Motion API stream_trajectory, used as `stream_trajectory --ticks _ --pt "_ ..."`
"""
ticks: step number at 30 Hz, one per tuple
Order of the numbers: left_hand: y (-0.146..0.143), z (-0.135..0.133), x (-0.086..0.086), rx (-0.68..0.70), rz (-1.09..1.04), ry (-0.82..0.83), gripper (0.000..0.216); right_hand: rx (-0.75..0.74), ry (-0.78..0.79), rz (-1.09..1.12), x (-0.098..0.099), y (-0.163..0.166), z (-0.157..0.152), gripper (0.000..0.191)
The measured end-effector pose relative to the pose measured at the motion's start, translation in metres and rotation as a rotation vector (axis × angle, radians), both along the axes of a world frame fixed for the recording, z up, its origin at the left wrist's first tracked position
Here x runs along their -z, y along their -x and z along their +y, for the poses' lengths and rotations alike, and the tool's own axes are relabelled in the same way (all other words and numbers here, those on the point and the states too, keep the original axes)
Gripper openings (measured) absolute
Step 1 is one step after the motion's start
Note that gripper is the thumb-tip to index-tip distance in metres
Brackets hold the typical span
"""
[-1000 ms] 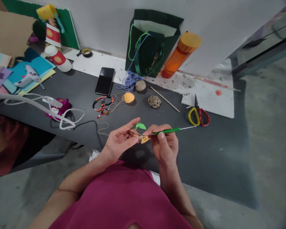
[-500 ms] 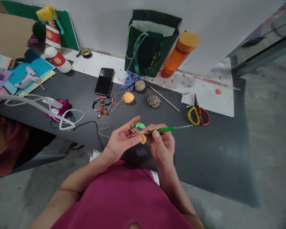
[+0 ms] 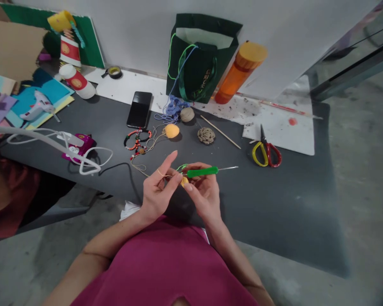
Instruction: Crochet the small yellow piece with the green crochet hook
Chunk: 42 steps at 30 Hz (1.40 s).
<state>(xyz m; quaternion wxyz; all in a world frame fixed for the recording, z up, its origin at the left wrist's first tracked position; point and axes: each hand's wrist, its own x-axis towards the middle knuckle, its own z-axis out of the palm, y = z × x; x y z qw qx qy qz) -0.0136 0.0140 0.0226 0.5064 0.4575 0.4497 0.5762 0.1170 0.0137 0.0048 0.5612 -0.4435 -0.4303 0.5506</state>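
Observation:
My right hand grips a green-handled crochet hook whose metal shaft points right. A small yellow crocheted piece sits pinched between both hands. My left hand holds that piece and the tan yarn, which loops over its raised forefinger and trails back to a yellow yarn ball on the dark mat. A bit of green yarn work peeks out behind my fingers.
On the mat lie red-and-yellow scissors, a woven tan knot, a wooden stick, bead bracelets, a phone. A green bag and orange bottle stand by the wall. White cable and a purple device lie left.
Both hands have drawn left and slightly closer to me. The hook has slid left with the right hand, and my left forefinger has lifted with the yarn over it.

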Motion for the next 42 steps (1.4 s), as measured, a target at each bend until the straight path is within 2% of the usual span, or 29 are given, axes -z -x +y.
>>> stream_trajectory --ticks 4,9,15,22,26,30,33,37,42 --pt "0.001 0.002 0.005 -0.08 0.038 -0.094 0.044 -0.151 0.198 0.103 0.004 -0.003 0.005 0.035" --pt "-0.001 0.003 0.013 -0.156 -0.027 -0.104 0.042 -0.227 0.285 0.238 0.002 -0.005 0.009 0.041" --pt "-0.001 0.001 0.013 -0.171 0.083 -0.114 0.041 -0.183 0.274 0.187 0.0 0.002 0.008 0.04" --pt "-0.002 0.0 0.014 -0.143 0.079 -0.134 0.038 -0.109 0.24 0.103 0.002 0.008 0.008 0.042" --pt "-0.002 0.001 0.019 -0.084 0.002 -0.121 0.04 -0.16 0.209 0.075 0.001 0.007 0.008 0.037" --pt "-0.001 0.003 0.023 -0.008 -0.094 -0.139 0.046 -0.031 0.088 0.114 0.0 0.005 0.011 0.03" --pt "0.0 0.004 0.022 0.011 -0.121 -0.09 0.049 0.006 0.033 0.108 0.0 0.006 0.013 0.018" --pt "0.001 0.005 0.019 0.017 -0.147 -0.015 0.053 -0.008 0.036 0.137 0.0 0.009 0.013 0.019" --pt "0.005 0.003 0.019 0.012 -0.258 0.102 0.059 0.028 0.02 0.092 -0.001 0.011 0.013 0.01"
